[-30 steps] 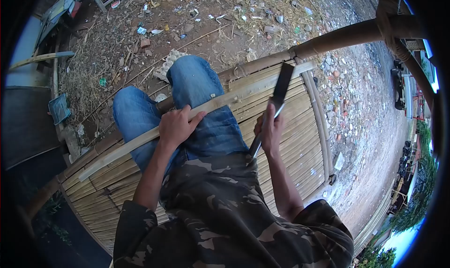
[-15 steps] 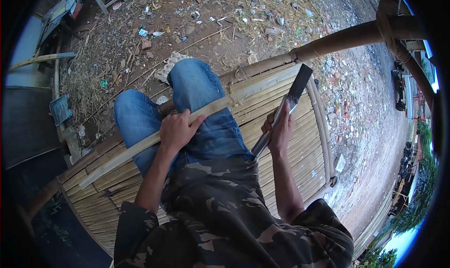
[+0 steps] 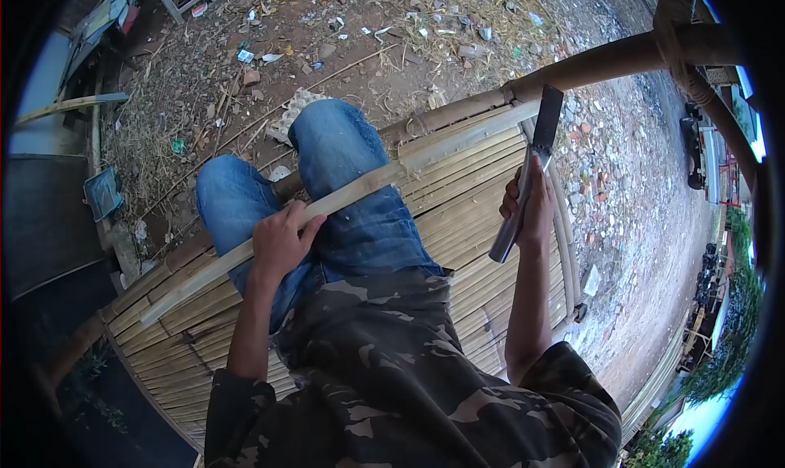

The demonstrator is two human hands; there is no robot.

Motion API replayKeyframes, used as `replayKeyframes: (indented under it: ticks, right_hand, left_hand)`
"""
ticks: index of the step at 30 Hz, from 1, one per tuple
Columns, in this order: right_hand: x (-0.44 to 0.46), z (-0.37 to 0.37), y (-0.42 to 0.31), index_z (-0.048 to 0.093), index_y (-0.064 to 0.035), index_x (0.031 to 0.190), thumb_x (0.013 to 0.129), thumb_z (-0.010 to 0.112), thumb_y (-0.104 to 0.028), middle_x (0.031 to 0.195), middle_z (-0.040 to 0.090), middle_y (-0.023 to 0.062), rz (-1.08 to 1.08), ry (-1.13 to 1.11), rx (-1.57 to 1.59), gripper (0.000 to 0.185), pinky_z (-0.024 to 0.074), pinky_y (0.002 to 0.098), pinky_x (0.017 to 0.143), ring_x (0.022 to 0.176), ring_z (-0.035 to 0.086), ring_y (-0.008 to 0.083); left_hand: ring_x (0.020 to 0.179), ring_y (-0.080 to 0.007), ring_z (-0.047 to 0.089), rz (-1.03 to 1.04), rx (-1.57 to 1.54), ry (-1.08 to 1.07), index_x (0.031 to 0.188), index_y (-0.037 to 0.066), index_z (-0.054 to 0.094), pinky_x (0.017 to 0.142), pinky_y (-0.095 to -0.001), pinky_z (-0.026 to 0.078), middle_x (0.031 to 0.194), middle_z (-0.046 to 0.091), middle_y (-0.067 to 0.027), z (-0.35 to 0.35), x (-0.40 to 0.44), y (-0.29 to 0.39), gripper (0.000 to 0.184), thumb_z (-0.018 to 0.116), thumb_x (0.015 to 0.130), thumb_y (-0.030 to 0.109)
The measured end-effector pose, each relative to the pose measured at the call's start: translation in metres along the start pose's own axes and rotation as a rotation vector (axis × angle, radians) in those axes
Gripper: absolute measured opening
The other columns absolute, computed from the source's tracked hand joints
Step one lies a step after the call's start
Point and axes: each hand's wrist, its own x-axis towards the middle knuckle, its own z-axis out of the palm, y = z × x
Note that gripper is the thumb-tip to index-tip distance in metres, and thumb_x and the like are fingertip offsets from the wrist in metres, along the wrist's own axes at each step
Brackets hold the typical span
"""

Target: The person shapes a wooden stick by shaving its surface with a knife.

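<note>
I note the left hand (image 3: 280,245) angled forward, grip closed on a pale, flat strip (image 3: 360,190) across the jeans (image 3: 337,145); right of the jeans, the right hand (image 3: 535,202) clasps a dark-bladed knife (image 3: 549,120).

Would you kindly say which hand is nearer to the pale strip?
Left: the left hand rests on the pale strip; the right hand, holding a bladed tool, is apart from it.

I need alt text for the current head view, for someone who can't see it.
The right hand holds a dark-bladed tool by its metal handle, away from the long pale strip under the left hand. The strip crosses the seated wearer's blue jeans, above a slatted platform beside littered ground.
</note>
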Motion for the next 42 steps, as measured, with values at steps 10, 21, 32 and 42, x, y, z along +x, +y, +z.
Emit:
replayKeyframes:
  ticks: [10, 21, 32, 42]
  right_hand:
    - [-0.022, 0.033, 0.091, 0.047, -0.0079, 0.085, 0.099, 0.049, -0.051, 0.058, 0.045, 0.0009, 0.079, -0.196, -0.243, 0.046, 0.0381, 0.0265, 0.042, 0.045, 0.047, 0.012]
    - [-0.024, 0.032, 0.078, 0.047, -0.0086, 0.084, 0.098, 0.053, -0.047, 0.058, 0.046, 0.0007, 0.255, -0.395, -0.429, 0.042, 0.0379, 0.0252, 0.04, 0.044, 0.047, 0.0105]
    - [-0.021, 0.034, 0.06, 0.044, -0.0097, 0.082, 0.098, 0.05, -0.052, 0.059, 0.045, 0.0011, 0.099, -0.154, 0.015, 0.046, 0.0382, 0.0255, 0.042, 0.046, 0.045, 0.0104]
    - [-0.02, 0.036, 0.052, 0.045, -0.0113, 0.08, 0.098, 0.05, -0.052, 0.058, 0.042, -0.0002, -0.062, 0.043, 0.14, 0.045, 0.0361, 0.0245, 0.041, 0.044, 0.042, 0.0082]
  left_hand:
    - [0.062, -0.0351, 0.066, 0.082, 0.019, -0.061, 0.08, 0.007, 0.054, 0.053, -0.045, 0.051, 0.064, 0.064, -0.0146, 0.014, 0.019, 0.01, 0.045, 0.053, 0.095, 0.049]
    - [0.059, -0.0351, 0.066, 0.09, 0.038, -0.033, 0.076, 0.006, 0.054, 0.05, -0.0441, 0.051, 0.062, 0.063, -0.0162, 0.016, 0.026, 0.008, 0.048, 0.055, 0.094, 0.05]
    - [0.058, -0.0355, 0.066, 0.083, 0.031, -0.017, 0.073, 0.006, 0.055, 0.05, -0.0446, 0.051, 0.06, 0.063, -0.016, 0.022, 0.026, 0.01, 0.05, 0.055, 0.094, 0.052]
    - [0.056, -0.0352, 0.065, 0.088, 0.033, -0.036, 0.072, 0.005, 0.056, 0.05, -0.0439, 0.051, 0.059, 0.063, -0.0149, 0.021, 0.024, 0.012, 0.053, 0.054, 0.094, 0.053]
